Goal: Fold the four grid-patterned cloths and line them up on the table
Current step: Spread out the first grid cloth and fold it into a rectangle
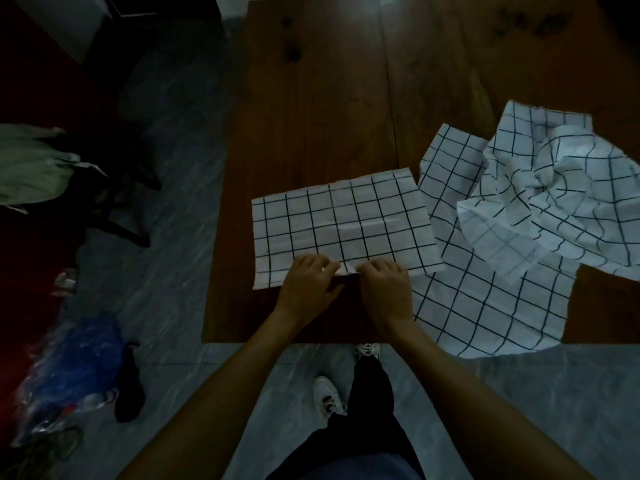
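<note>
1. The dark wooden worktop (322, 98) carries all the cloths; its near edge runs just in front of the person's wrists.
2. A heap of grid-patterned cloths (540, 202) lies at the worktop's right side, one spread flat beneath and hanging over the near edge, the others crumpled on top; how many lie in the heap I cannot tell.
3. The flat cloth (346, 220), white with black grid lines, lies smooth and rectangular at the middle, its right edge over the heap's bottom cloth.
4. The left hand (308, 289) and right hand (384, 289) sit side by side at that cloth's near edge, fingers curled, pinching the hem, which lifts slightly between them.
</note>
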A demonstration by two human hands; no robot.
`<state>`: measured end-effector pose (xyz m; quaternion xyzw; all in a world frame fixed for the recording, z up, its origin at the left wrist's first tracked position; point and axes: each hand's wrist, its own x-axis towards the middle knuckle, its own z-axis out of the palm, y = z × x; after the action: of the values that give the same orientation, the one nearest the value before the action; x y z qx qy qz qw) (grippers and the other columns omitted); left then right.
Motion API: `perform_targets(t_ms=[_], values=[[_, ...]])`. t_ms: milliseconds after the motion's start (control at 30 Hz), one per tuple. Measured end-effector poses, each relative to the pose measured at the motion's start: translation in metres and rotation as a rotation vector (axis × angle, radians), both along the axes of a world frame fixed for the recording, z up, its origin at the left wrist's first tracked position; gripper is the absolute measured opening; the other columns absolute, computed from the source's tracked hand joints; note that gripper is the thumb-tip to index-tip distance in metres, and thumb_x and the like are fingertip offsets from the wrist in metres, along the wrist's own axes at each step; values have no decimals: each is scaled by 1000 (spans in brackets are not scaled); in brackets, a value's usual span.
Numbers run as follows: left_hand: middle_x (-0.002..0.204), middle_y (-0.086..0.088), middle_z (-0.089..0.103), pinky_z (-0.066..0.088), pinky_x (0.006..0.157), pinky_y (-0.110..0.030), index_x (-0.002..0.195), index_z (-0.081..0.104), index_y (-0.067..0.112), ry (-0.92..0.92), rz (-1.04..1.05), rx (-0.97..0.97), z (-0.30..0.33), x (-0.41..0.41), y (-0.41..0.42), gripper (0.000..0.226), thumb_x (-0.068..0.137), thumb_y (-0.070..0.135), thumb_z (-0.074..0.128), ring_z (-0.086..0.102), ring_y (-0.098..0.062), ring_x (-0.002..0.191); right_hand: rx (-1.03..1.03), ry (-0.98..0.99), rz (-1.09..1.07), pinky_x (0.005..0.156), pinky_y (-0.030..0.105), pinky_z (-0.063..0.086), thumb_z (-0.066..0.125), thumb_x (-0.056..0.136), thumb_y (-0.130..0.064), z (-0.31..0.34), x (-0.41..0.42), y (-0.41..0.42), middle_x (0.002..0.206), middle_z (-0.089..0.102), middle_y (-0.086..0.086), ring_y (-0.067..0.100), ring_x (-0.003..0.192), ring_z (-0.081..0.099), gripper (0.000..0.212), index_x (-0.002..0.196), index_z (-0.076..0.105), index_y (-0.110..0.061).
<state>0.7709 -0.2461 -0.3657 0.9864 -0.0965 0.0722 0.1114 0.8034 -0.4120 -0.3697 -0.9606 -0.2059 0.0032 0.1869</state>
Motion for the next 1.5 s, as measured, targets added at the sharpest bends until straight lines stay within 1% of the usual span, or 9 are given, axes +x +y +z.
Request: perform_targets(t_ms=[233, 400, 567, 733, 867, 1067, 1167, 1267, 1500], values=[[71, -6, 62, 50, 56, -32, 82, 60, 10, -69, 32, -86, 13, 5, -14, 1, 82, 11, 61, 58, -20, 59, 54, -68, 5, 73, 39, 51, 73, 80, -11, 15, 6, -2, 86, 71, 8, 27, 76, 67, 13, 93, 70, -13], [67, -2, 60, 47, 49, -27, 79, 60, 13, -35, 63, -206, 36, 5, -28, 24, 89, 30, 46, 52, -13, 52, 118, -108, -16, 72, 36, 51, 68, 84, -11, 45, 26, 3, 88, 70, 9, 24, 72, 66, 11, 95, 69, -11], [68, 3, 54, 44, 49, -26, 82, 56, 18, 18, 268, -526, 79, 18, -36, 23, 95, 26, 39, 48, -9, 55, 263, -104, -40, 96, 42, 40, 50, 90, -15, 79, 47, -2, 99, 71, 6, 21, 92, 65, 22, 101, 69, -14], [121, -6, 57, 48, 88, -35, 123, 52, 17, 145, 383, -491, 110, 42, -17, 29, 96, 19, 43, 55, -17, 106, 353, -44, -32, 111, 53, 25, 57, 87, -1, 123, 65, -15, 110, 67, 0, 20, 115, 55, 26, 98, 69, -20], [151, -7, 31, 22, 114, -42, 146, 29, 18, 187, 130, -298, 134, 55, -10, 54, 94, 15, 46, 27, -23, 139, 464, -39, 46, 106, 53, 35, 49, 94, -13, 149, 75, -31, 111, 68, 4, 28, 122, 53, 22, 98, 70, -21], [147, -2, 41, 15, 112, -38, 141, 39, 20, 188, -61, -272, 145, 75, -21, 41, 100, 22, 37, 24, -20, 141, 613, -3, 80, 113, 39, 28, 52, 88, 7, 186, 75, -45, 106, 65, -2, -23, 113, 39, 34, 92, 67, -22], [120, -3, 62, 29, 103, -37, 117, 61, 16, 132, -90, -384, 146, 77, -23, 28, 99, 27, 42, 50, -18, 117, 651, 29, 88, 111, 51, 33, 51, 83, 5, 188, 78, -53, 106, 66, 1, 5, 116, 53, 35, 92, 68, -24], [94, -1, 68, 45, 89, -43, 96, 66, 15, 12, -87, -495, 142, 77, -22, 21, 96, 22, 46, 59, -15, 88, 693, 59, 52, 111, 48, 34, 55, 83, 6, 189, 82, -57, 106, 66, 1, -5, 112, 51, 35, 90, 68, -25], [98, 2, 65, 39, 78, -29, 106, 63, 17, -22, -141, -458, 147, 86, -27, 19, 92, 24, 52, 55, -12, 86, 852, 149, 68, 104, 34, 41, 59, 77, 3, 192, 90, -49, 103, 67, 19, 30, 107, 59, 20, 92, 69, -7]])
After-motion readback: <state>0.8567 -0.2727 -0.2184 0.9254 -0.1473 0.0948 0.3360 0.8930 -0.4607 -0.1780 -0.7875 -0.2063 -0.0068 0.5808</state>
